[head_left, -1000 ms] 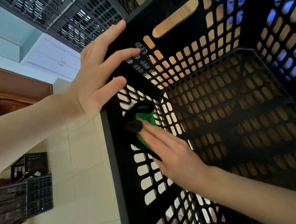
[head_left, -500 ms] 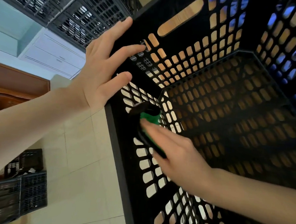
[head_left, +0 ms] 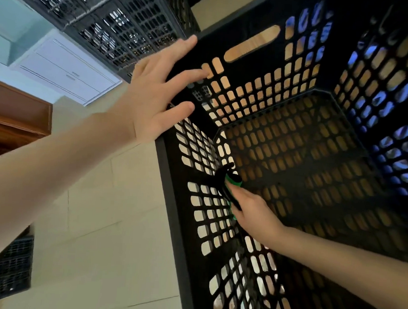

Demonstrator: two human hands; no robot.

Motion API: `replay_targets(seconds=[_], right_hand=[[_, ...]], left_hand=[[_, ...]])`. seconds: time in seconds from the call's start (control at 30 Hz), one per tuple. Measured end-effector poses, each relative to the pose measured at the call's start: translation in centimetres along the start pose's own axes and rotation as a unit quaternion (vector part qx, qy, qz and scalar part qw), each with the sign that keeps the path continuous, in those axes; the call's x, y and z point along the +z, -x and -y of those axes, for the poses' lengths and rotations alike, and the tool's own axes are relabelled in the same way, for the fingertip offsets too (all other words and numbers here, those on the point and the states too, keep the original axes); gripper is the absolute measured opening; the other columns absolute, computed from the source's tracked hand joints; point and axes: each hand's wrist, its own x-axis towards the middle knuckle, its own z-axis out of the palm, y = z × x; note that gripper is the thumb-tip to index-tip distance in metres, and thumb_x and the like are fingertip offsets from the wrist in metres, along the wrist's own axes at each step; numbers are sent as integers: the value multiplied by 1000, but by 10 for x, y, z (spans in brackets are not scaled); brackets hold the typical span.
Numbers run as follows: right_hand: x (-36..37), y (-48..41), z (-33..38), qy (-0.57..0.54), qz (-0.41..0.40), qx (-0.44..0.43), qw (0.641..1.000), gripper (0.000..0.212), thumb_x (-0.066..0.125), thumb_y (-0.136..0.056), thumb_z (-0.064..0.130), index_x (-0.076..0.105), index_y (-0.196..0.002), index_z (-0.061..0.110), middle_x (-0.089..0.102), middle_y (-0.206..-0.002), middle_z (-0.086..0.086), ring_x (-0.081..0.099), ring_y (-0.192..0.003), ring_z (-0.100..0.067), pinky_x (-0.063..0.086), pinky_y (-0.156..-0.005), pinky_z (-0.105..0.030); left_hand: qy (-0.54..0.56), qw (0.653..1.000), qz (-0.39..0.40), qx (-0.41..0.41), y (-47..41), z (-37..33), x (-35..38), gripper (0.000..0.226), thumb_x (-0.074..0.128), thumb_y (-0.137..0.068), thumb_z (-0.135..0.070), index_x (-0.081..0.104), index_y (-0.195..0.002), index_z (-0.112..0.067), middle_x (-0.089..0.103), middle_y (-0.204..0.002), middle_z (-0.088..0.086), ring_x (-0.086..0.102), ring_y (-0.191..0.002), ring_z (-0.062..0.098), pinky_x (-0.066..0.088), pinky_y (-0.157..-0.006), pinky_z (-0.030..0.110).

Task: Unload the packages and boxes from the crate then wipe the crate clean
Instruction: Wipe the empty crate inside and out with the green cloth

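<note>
A black perforated crate fills the right side of the view, and nothing lies inside it. My left hand rests flat on the crate's far-left corner rim with its fingers straight and spread. My right hand reaches inside the crate. It presses a green and black cloth against the inner left wall near the corner, and the fingers cover most of the cloth.
Stacked black crates stand beyond the far-left corner. More dark crates sit on the beige tiled floor at the lower left. A white cabinet and brown wooden furniture stand at the left.
My right hand has slid the cloth along the inner left wall, deeper toward the crate's bottom corner. My left hand has stayed on the corner rim.
</note>
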Motion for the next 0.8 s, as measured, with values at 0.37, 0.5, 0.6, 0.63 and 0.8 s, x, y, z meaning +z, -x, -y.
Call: replay_targets(seconds=[0.37,0.5,0.6,0.63,0.8], right_hand=[[-16,45,94,-29,-131,-315,940,60,53,-82,-2,38,-141,-1,44,-144,-15,39,-138,-19,32,-114,-34],[-7,42,50,18,-81,-256,963,69,65,-79,-9,38,-141,0,46,-142,-15,39,-137,-21,34,-112,-37],[0,32,10,58,-42,-148,986,72,65,-84,-2,32,-147,11,44,-146,-8,42,-135,-19,31,-113,-36],[1,28,1,61,-26,-102,993,71,62,-88,2,28,-149,16,41,-148,-5,41,-136,-18,26,-113,-31],[5,19,-9,60,11,18,998,65,54,-95,10,23,-151,23,38,-150,1,39,-136,-15,24,-113,-26]], left_hand=[[148,986,4,-82,49,-63,-5,51,26,-99,-52,37,-146,-37,27,-158,-10,10,-150,10,4,-118,59],[119,982,-2,-146,48,-88,1,56,17,-95,-61,37,-144,-43,36,-152,-18,13,-148,5,-7,-120,49],[66,986,-6,-154,41,-93,4,60,16,-93,-63,39,-144,-40,43,-149,-15,20,-147,9,-6,-120,48],[59,986,-6,-154,40,-94,4,60,17,-94,-63,40,-143,-39,44,-148,-15,21,-147,10,-5,-120,48],[50,986,-4,-159,39,-95,6,58,19,-95,-62,44,-141,-38,50,-143,-13,27,-145,11,-5,-119,49]])
